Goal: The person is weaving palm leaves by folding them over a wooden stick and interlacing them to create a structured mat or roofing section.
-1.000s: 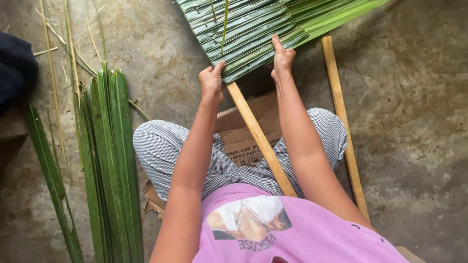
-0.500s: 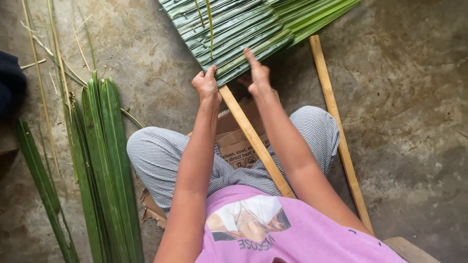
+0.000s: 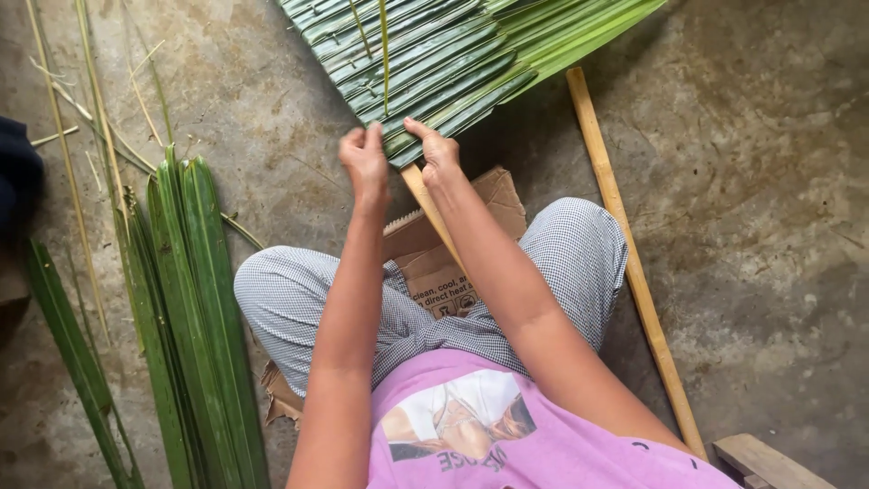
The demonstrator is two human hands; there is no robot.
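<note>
A panel of overlapping green palm leaves [image 3: 444, 54] lies on the concrete floor at the top of the view. It is fixed along a pale wooden stick [image 3: 418, 192] that runs down between my arms. My right hand [image 3: 438, 152] pinches the panel's lower edge at its near corner. Beside that corner my left hand [image 3: 365, 163] is raised with curled fingers, and I cannot tell whether it holds anything. A thin green strip [image 3: 384, 54] lies upright across the panel above my hands.
A bundle of loose long palm leaves [image 3: 195, 317] lies at the left, with thin dry midribs [image 3: 90, 118] beyond it. A second wooden stick [image 3: 615, 217] runs along the right. Brown cardboard [image 3: 453, 263] lies under my legs. A wooden block [image 3: 769, 462] sits at bottom right, dark cloth [image 3: 14, 172] at the left edge.
Both hands have drawn together toward the panel's near corner. My right hand slid left along the leaf edge, and my left hand lifted off the edge. The view shifted slightly.
</note>
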